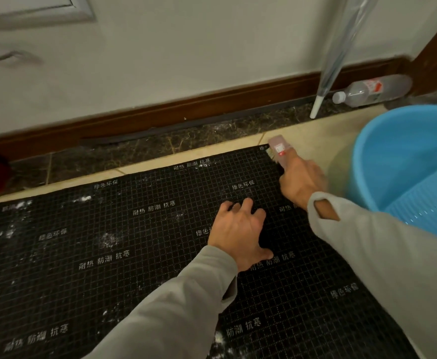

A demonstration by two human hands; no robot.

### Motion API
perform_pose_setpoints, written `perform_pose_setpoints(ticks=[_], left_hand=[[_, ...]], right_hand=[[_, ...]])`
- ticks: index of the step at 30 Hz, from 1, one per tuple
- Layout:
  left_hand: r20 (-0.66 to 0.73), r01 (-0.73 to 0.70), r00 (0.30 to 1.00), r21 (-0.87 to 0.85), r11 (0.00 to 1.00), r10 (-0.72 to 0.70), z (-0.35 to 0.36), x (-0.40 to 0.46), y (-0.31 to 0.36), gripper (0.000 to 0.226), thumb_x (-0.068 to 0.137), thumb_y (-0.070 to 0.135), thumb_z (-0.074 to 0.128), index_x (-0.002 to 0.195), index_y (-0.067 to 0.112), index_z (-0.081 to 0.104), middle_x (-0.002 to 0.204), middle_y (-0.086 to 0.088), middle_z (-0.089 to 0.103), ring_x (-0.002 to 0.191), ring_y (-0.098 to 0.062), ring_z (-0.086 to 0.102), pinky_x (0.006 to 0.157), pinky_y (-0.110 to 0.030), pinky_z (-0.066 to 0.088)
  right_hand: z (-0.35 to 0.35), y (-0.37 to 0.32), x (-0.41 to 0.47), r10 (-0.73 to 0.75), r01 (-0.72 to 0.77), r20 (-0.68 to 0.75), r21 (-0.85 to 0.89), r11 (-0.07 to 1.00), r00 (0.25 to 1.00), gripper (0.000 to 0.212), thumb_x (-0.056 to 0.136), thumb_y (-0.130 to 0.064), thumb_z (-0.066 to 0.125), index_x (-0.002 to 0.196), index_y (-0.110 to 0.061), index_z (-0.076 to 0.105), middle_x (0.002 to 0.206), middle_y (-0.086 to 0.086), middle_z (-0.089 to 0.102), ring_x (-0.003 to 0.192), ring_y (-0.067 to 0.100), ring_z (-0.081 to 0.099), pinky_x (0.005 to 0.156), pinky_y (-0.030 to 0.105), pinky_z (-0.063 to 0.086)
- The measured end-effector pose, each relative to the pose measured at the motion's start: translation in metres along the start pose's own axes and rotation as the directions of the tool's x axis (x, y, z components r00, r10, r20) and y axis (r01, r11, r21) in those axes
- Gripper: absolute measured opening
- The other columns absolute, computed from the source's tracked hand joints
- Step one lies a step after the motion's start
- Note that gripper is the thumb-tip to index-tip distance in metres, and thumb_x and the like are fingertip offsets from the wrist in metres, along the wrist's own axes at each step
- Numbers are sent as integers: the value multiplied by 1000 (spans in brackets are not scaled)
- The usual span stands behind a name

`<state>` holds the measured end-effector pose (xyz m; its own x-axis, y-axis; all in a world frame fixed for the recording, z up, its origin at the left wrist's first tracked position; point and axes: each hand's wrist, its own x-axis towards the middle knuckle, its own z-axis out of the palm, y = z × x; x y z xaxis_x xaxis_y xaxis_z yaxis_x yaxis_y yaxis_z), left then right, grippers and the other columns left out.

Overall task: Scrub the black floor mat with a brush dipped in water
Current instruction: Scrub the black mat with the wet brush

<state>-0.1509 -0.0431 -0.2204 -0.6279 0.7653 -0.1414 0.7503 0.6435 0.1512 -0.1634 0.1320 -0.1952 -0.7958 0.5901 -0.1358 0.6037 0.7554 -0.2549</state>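
Your right hand (300,182) clamped the stiff, light brush (279,151) by its back at the mat (134,255) corner; left hand (238,229), fingers spread, pinned the thin, floppy sheet.

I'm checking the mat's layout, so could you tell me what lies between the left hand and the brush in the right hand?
In the head view, only bare black floor mat with printed characters lies between the left hand and the brush held by the right hand.
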Motion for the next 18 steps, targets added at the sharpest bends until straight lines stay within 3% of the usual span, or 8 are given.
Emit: perform_pose_setpoints(ticks=[2,3,5,6,9,13,15,18], left_hand=[[-12,1,1000,-32,999,-1,0,-1,1,69,73,67,69,120,20,54,114,-2,49,102,-22,54,104,-41,38],[-17,-3,1000,-41,999,2,0,-1,1,70,73,66,70,122,19,53,115,-2,49,102,-22,54,101,-41,41],[-22,-11,1000,-55,998,10,1,0,2,73,72,64,70,126,18,53,118,-3,52,105,-22,54,100,-41,42],[-21,-11,1000,-58,998,9,3,-2,2,73,73,64,70,126,17,53,118,-3,53,106,-22,54,101,-41,42],[-20,0,1000,-32,1000,0,2,-3,2,68,76,66,67,120,17,52,112,-1,51,104,-21,52,102,-40,41],[8,6,1000,-34,999,-6,-1,-2,3,66,76,65,68,120,17,53,112,-2,49,105,-23,51,102,-41,41],[23,8,1000,-46,999,-7,-1,-2,3,65,76,65,68,117,17,54,112,-2,48,105,-23,51,99,-40,43],[28,9,1000,-62,998,-7,-2,-3,2,65,77,64,69,118,16,54,112,-2,48,105,-23,50,95,-38,45]], right_hand=[[0,-20,-11,-61,62,-15,54,997,998,53,93,-17,52,142,-23,31,90,11,59,79,29,54,69,37,43],[4,-30,-17,-162,161,0,94,982,987,54,94,-17,51,143,-27,30,90,10,61,77,28,56,68,36,45],[17,-37,-29,-370,355,117,133,925,922,58,97,-18,47,147,-37,23,88,4,63,73,23,60,66,38,50],[22,-33,-28,-403,383,165,142,913,900,59,98,-18,46,148,-40,23,87,2,62,70,21,60,64,38,51],[21,-9,-8,-269,245,139,165,955,953,58,99,-16,49,147,-40,29,83,0,60,64,17,58,56,33,47],[7,13,0,55,-61,34,209,976,998,52,96,-13,46,144,-27,30,91,9,58,75,29,59,70,42,54],[6,2,-10,-20,9,56,181,983,998,55,96,-14,46,146,-29,28,90,8,59,76,29,59,69,41,52],[17,-12,-27,-306,277,201,160,947,931,58,99,-20,45,148,-40,22,92,5,62,76,24,60,67,39,51]])
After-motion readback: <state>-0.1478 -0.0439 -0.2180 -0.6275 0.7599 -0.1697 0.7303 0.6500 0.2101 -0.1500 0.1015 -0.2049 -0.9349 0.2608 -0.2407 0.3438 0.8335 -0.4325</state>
